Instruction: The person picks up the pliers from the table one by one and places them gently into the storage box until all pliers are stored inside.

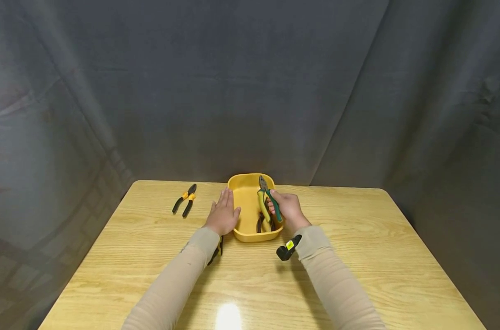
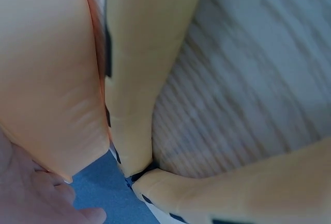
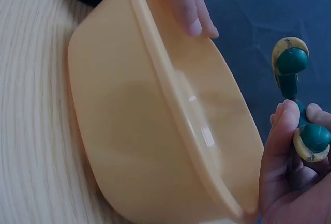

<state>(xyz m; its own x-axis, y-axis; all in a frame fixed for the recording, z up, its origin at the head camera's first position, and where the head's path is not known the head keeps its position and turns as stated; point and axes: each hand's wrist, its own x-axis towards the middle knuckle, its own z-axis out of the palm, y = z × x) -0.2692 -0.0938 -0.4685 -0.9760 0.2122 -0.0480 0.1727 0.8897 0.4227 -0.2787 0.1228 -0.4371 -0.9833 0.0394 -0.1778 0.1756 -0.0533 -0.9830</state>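
A yellow plastic bin (image 1: 256,238) stands near the table's back edge. My left hand (image 1: 224,216) rests along its left rim with straight fingers. My right hand (image 1: 290,210) grips pliers (image 1: 276,208) with green and yellow handles over the bin's right side; their metal nose points to the back. In the right wrist view, the fingers wrap one handle (image 3: 314,137). Dark red handles (image 1: 259,222) show beneath, inside the bin, partly hidden. In the left wrist view, yellow handles with black marks (image 2: 132,94) spread close to the camera beside the bin.
Another pair of pliers (image 1: 187,200), with black and orange handles, lies spread on the wooden table (image 1: 357,238) left of the bin. Grey cloth (image 1: 241,91) hangs behind the table and on both sides.
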